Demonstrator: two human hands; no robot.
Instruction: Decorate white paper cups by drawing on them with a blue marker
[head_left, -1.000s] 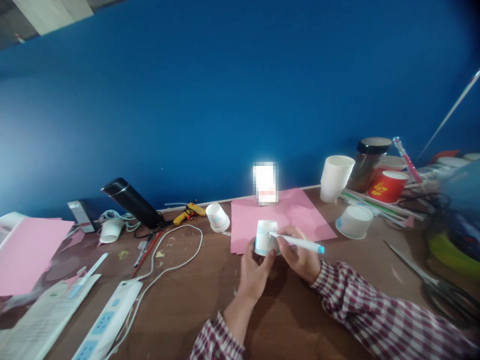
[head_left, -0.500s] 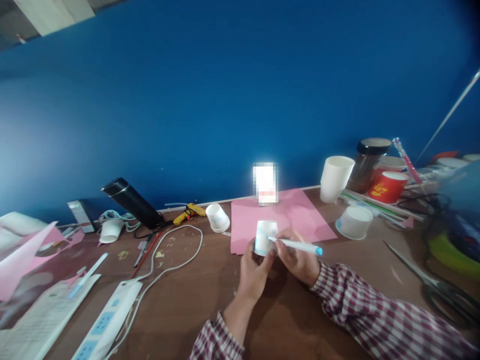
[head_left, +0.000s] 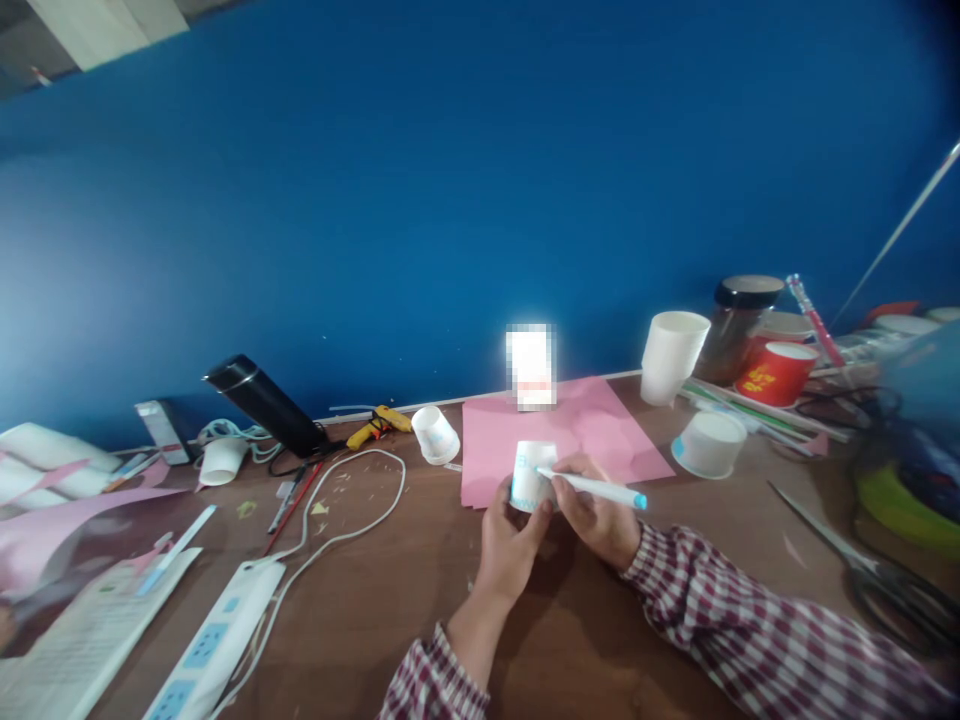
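Note:
My left hand [head_left: 512, 535] grips a small white paper cup [head_left: 529, 478] upside down, its fingers round the left side and lower edge. Blue marks run along the cup's lower rim and upper left side. Between the fingers of my right hand [head_left: 598, 512] is a white felt-tip pen [head_left: 604, 490] with a light blue end; its tip touches the cup's side. Pink paper sheets [head_left: 592, 430] lie just behind the cup. A bright, pixelated upright rectangle [head_left: 531, 365] stands at their back edge.
Scissors [head_left: 847, 550] lie right of my right arm. White cups [head_left: 709, 445] stand right and left of the pink sheets. A power strip [head_left: 217, 640], a looped white cable [head_left: 403, 480] and a yellow glue gun [head_left: 379, 425] lie left. A blue wall [head_left: 450, 200] rises behind.
The pen tip has shifted very slightly on the cup's side, and both hands keep their holds. At the far left, a loose pink sheet has dropped lower.

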